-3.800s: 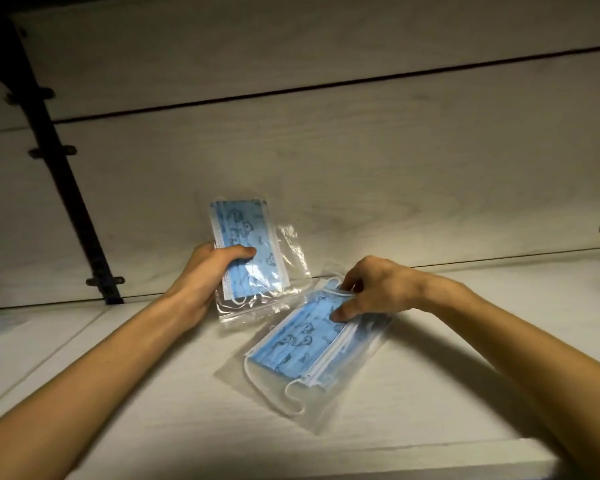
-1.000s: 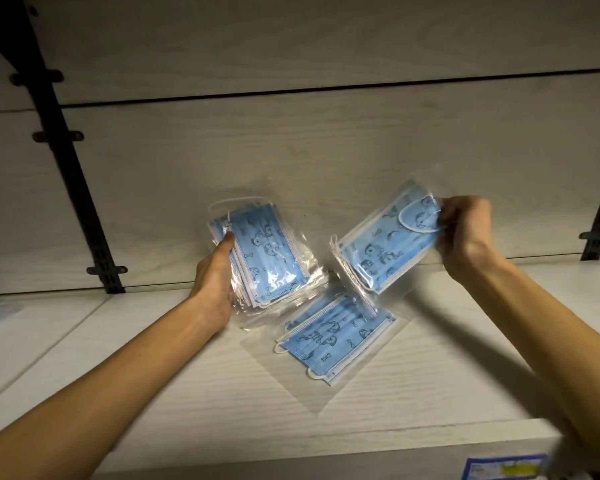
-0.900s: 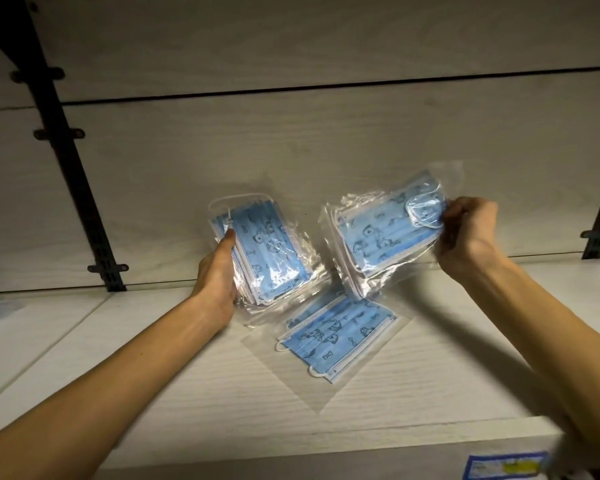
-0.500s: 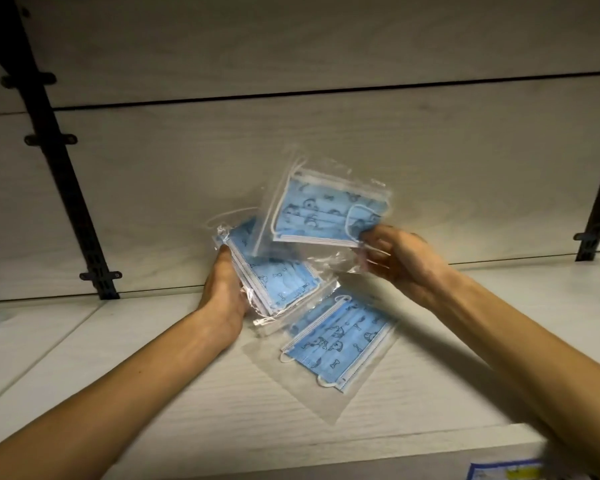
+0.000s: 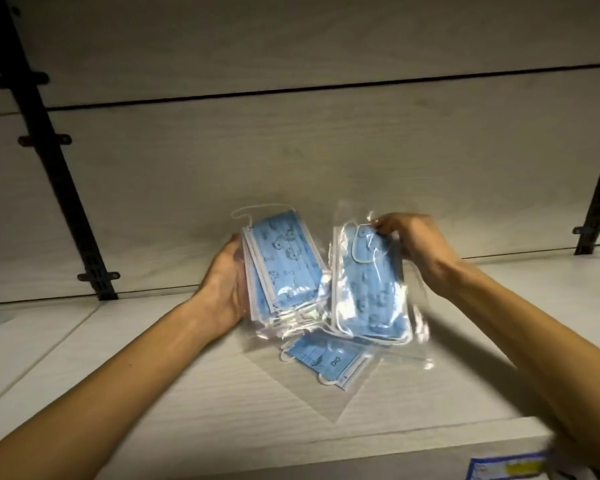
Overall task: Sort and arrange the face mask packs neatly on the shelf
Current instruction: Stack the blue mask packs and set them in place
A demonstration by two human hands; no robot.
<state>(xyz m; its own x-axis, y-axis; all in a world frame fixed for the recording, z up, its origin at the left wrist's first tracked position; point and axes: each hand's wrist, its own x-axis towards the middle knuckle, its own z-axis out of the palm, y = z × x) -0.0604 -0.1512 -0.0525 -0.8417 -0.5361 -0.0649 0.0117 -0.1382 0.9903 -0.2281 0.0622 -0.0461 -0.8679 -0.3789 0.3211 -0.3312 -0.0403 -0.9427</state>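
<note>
- Three groups of mask packs are in play: a stack (image 5: 284, 271) propped upright against the back wall (image 5: 291, 161) by the left hand (image 5: 224, 289), one pack (image 5: 371, 289) hanging from the right hand (image 5: 419, 244), and a flat pack (image 5: 326, 363) lying skewed on the shelf (image 5: 153, 393).
- Slippery film is the main risk: the stack stands on its edge with only the left hand bracing it, so easing off could let the packs fan out or slide forward.
- The hanging pack is held by its top only; a loose pinch could drop it onto the flat pack beneath, adding to the mess.
- Pushing the hanging pack against the stack crookedly could leave the bag edges unaligned, and the ear loop poking out at the stack's top may snag.
- Left fingers are hidden behind the stack; the palm presses its left side, thumb along the edge.
- Right fingers (image 5: 386, 223) are curled together, pinching the pack's top corner.
</note>
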